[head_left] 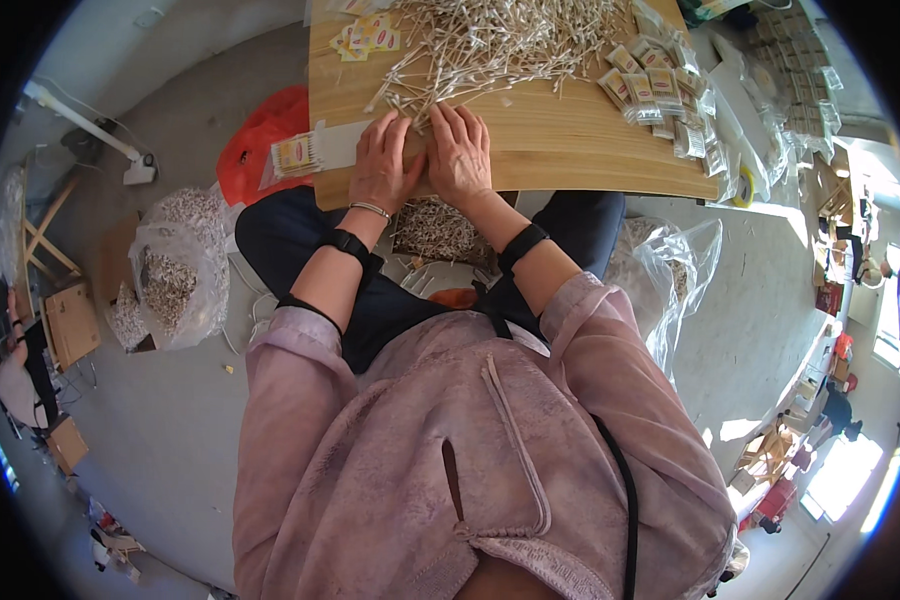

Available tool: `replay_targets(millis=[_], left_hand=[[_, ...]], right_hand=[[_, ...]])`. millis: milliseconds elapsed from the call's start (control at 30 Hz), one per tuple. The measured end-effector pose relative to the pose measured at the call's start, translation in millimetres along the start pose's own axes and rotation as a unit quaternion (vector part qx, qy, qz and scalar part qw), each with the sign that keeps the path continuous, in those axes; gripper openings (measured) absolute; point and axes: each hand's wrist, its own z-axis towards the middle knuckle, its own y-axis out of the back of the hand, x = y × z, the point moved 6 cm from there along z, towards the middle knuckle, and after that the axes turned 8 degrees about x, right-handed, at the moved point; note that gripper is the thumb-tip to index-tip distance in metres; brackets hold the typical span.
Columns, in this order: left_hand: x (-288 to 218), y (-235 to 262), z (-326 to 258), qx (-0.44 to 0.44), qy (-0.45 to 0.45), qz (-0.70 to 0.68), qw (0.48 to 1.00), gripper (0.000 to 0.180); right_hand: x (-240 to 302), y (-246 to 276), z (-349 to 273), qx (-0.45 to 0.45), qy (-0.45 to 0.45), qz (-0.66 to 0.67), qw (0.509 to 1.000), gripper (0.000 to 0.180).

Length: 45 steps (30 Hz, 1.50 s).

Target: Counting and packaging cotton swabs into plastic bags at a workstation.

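From the head camera, I see both my hands lying close together near the front edge of the wooden board (570, 150), in the upper middle of the frame. My left hand (383, 165) rests palm down with the fingers stretched forward, and its fingertips touch the near edge of the cotton swab pile (490, 40). My right hand (458, 155) is just beside it, also palm down, with fingers a little curved over some swabs. I cannot tell if any finger really pinches a swab, because the backs of my hands hide what is under them.

The pile spreads over the upper part of the board. At the upper right of the frame lie many small filled packets (660, 90) in a heap. At the left of my left hand there is a white strip with one packet with a yellow label (295, 153) at the board's edge. More to the left, on the floor, stands a clear plastic bag (175, 280), and behind it a red bag (260, 140).
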Motion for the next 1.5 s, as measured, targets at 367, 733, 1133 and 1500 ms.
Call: replay_targets(millis=[367,733,1133,1500], left_hand=[[2,-4,4,-0.001,0.031,0.035,0.999,0.06],[11,17,0,-0.144,0.072,-0.144,0.976,0.066],[40,32,0,-0.113,0.132,-0.13,0.976,0.055],[37,29,-17,-0.161,0.132,-0.21,0.955,0.037]], right_hand=[[-45,16,-4,-0.002,0.021,-0.061,0.998,0.043],[-25,4,13,-0.024,0.009,-0.099,0.995,0.029],[-3,10,18,0.003,-0.024,-0.06,0.998,0.029],[32,-28,20,0.006,-0.067,-0.001,0.998,0.039]])
